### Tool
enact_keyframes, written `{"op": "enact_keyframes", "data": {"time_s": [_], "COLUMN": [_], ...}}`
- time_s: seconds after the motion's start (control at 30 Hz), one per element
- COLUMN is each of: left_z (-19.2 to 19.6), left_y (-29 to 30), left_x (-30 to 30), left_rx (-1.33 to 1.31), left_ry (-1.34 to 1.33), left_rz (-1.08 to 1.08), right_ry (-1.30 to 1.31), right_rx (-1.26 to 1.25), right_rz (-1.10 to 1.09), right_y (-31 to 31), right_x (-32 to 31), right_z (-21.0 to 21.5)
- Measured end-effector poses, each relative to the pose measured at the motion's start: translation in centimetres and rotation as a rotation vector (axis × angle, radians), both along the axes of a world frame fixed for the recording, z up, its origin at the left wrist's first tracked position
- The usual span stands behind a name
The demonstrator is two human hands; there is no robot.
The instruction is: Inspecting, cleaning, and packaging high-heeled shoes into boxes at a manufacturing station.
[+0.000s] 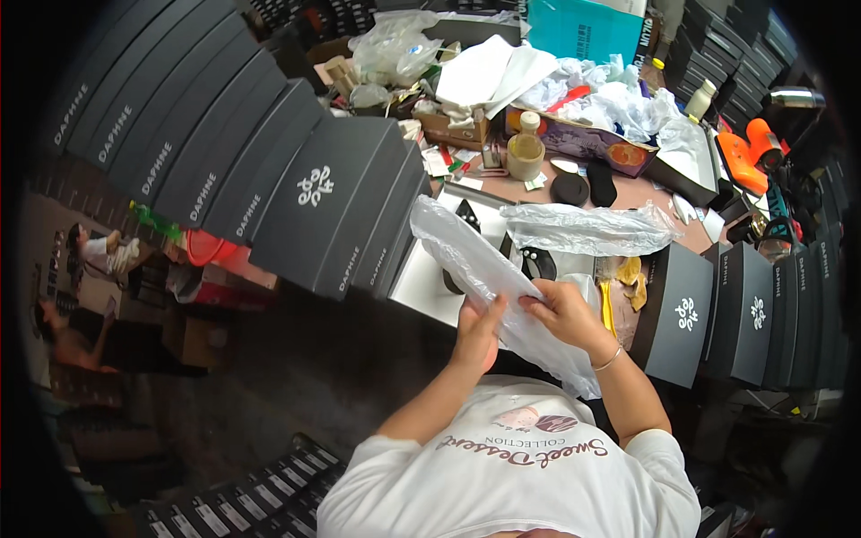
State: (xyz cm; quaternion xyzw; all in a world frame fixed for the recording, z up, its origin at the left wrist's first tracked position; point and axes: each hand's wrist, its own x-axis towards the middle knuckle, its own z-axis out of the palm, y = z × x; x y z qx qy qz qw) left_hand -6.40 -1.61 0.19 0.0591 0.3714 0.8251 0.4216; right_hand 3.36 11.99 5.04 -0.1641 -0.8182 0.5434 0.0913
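A workshop; tall stacks of dark boxes [332, 193]; a cluttered workbench [632, 194]

- White shirt [511, 480] near six o'clock looked bright.
- Glare streaked the plastic sleeve [475, 260] near centre.
- Floor [269, 359] at eight o'clock lay dim.
- Lens curved the dark boxes [206, 117] at ten o'clock; corners went black.

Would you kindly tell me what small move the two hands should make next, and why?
Perhaps ease the left hand and right hand apart to smooth the long, translucent white plastic wrapping: both grip it close together around its middle, and its surface looks wrinkled.
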Motion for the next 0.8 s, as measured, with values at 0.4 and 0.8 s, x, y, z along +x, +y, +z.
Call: {"op": "enact_keyframes", "data": {"time_s": [0.4, 0.8], "left_z": [1.2, -0.5], "left_y": [-1.5, -0.1], "left_x": [-5.9, -10.2], "left_rx": [-0.021, -0.108], "left_ry": [-0.04, 0.105], "left_rz": [0.087, 0.343], "right_ry": [-0.039, -0.421], "right_rx": [-0.061, -0.056], "right_rz": [0.105, 0.035], "right_y": [0.2, -1.1], "right_x": [1.8, 14.8], "right_z": [-1.7, -2.4]}}
